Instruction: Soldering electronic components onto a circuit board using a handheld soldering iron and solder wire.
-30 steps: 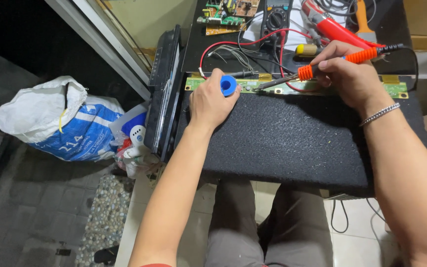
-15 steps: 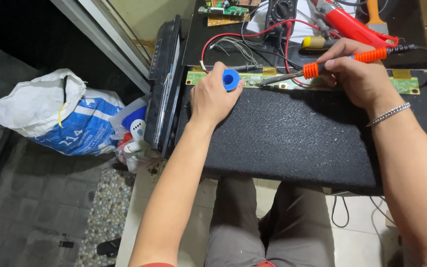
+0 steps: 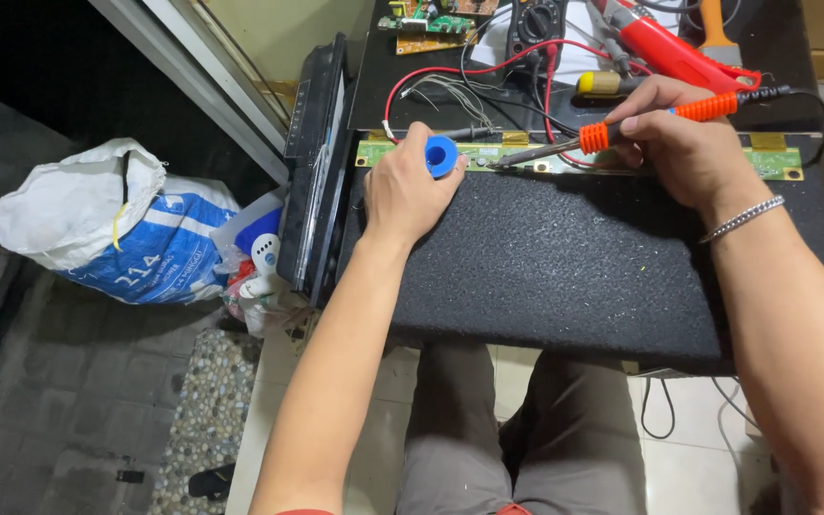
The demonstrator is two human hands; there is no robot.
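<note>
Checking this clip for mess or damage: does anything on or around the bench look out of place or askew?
Mostly orderly. The left hand holds a blue solder spool and the right hand an orange-handled soldering iron on the long green circuit board. Odd bits: loose tangled wires behind it, and a black flat panel propped on edge beside the mat.

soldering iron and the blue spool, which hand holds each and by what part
The right hand grips the soldering iron by its orange handle. The left hand pinches the blue spool by its rim.

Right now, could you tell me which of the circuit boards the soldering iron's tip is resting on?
The long green strip board at the black mat's far edge, between both hands. The smaller boards lie farther back, untouched near the multimeter.
</note>
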